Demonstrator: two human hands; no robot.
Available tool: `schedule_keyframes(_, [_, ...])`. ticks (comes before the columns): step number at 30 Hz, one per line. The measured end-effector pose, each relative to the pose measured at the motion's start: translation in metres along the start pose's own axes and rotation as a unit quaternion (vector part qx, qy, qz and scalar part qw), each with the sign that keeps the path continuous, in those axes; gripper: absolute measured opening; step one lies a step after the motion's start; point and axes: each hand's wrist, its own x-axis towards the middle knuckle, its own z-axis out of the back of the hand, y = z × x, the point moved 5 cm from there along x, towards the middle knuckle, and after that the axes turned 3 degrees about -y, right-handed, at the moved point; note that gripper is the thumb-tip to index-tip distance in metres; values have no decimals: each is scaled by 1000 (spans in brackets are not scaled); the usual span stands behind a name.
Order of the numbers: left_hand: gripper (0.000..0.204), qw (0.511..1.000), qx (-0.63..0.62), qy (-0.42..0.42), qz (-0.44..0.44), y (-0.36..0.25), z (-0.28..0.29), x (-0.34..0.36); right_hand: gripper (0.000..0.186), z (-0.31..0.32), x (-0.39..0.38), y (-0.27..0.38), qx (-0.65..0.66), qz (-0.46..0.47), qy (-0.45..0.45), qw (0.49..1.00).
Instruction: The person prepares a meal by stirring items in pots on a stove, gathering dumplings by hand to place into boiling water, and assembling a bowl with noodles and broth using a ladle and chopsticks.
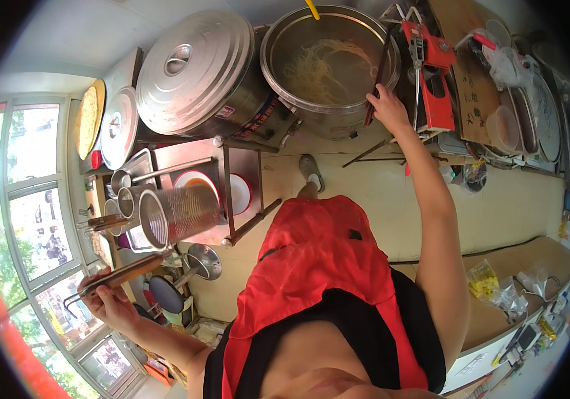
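My left hand [108,304] grips the noodle strainer [184,213] by its wooden handle [133,270]; my right hand [387,108] pinches chopsticks [383,64], presumably long against heat.

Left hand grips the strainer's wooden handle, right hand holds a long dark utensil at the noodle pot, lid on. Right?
One error: the noodle pot is uncovered; the head view shows noodles inside. Left hand gripping the strainer's wooden handle, right hand holding a long dark utensil: correct.
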Motion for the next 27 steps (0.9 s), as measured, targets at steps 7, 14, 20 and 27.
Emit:
schedule_keyframes(7, [36,991,12,128,21,44,-102,64,15,118,5,38,293,-103,-230,922])
schedule_keyframes(14, [27,962,49,250,102,74,-184,132,7,94,71,109,459,-108,-180,863])
schedule_keyframes(20, [24,958,42,270,92,80,-222,156,5,1,142,128,458,-73,14,886])
schedule_keyframes(27, [22,963,49,229,133,85,-229,161,9,-8,130,68,314,-135,-51,938])
